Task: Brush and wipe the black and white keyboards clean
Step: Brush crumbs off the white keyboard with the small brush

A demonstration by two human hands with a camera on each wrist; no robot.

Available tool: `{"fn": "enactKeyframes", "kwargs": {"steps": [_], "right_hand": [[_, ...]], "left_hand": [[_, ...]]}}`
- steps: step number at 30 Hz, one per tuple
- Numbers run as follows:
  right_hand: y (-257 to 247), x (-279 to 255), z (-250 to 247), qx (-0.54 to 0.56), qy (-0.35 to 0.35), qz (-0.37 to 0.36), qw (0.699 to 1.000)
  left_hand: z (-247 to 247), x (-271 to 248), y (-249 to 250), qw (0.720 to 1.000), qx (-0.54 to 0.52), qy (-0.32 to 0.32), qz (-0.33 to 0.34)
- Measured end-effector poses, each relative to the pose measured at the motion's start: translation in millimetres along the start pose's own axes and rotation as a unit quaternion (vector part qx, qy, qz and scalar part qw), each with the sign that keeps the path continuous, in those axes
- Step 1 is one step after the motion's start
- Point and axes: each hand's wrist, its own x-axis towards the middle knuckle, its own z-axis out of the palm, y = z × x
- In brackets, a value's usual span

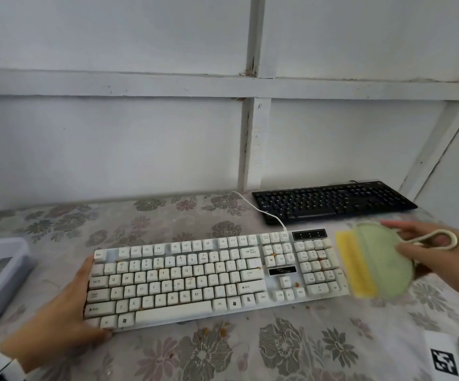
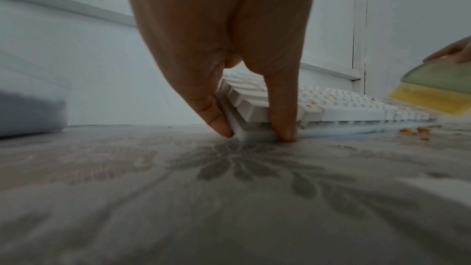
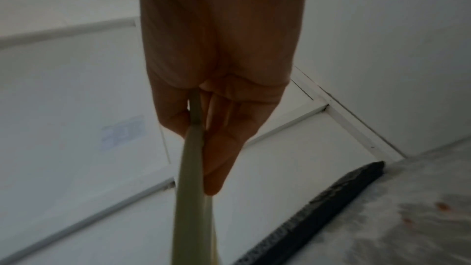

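A white keyboard (image 1: pixel 184 276) (image 2: pixel 344 112) with orange crumbs among its keys lies across the middle of the flowered tablecloth. My left hand (image 1: pixel 66 306) (image 2: pixel 221 47) pinches its near left corner between thumb and fingers. Over the keyboard's right end my right hand (image 1: pixel 440 257) (image 3: pixel 221 67) grips a brush (image 1: pixel 374 259) (image 2: pixel 438 86) (image 3: pixel 190 198). The brush has a round green back, yellow bristles and a cord loop. It hangs just off the number pad, bristles turned left. A black keyboard (image 1: pixel 332 200) (image 3: pixel 318 215) lies at the back right, against the wall.
A pale grey tray (image 1: pixel 0 270) (image 2: pixel 30 112) stands at the left table edge. Orange crumbs (image 1: pixel 214 329) (image 2: pixel 413 130) lie on the cloth in front of the white keyboard. Its white cable (image 1: pixel 261 210) runs back toward the wall. A printed marker (image 1: pixel 444 365) lies near right.
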Motion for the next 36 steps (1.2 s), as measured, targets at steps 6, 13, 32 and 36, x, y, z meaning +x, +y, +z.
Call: {"fn": "enactKeyframes", "kwargs": {"steps": [6, 13, 32, 36], "right_hand": [[-36, 16, 27, -0.006, 0.032, -0.077, 0.996], [-19, -7, 43, -0.064, 0.010, -0.015, 0.998], [-23, -28, 50, -0.111, -0.002, -0.016, 0.994], [-31, -28, 44, -0.121, 0.008, -0.010, 0.993]], "left_hand": [[2, 0, 1, 1.000, 0.006, 0.012, -0.017], [2, 0, -6, 1.000, -0.027, -0.005, -0.008], [5, 0, -1, 0.999, -0.032, 0.017, -0.002], [5, 0, -2, 0.999, -0.026, 0.018, -0.017]]}}
